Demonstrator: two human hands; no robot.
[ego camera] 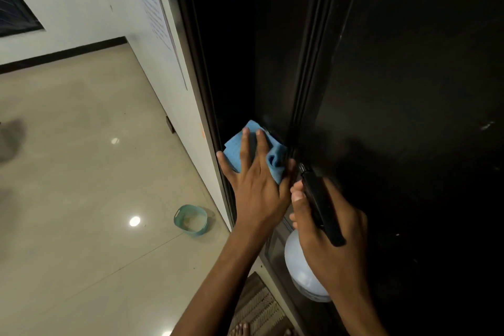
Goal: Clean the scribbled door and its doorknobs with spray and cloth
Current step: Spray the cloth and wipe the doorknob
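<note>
The dark door (395, 76) fills the right half of the view, with faint pale marks on its surface. My left hand (255, 183) presses a blue cloth (237, 147) flat against the door's edge, its fingers spread and straight. Whatever lies under the cloth is hidden, so no doorknob shows. My right hand (324, 232) grips a spray bottle (302, 264) with a pale round body and a black trigger head (320, 204), held close to the door just right of the cloth.
A teal plastic basket (191, 219) stands on the glossy tiled floor (81, 172) near the white wall (169, 63). A striped doormat (259, 305) lies at the door's foot, with bare toes (241, 329) on it.
</note>
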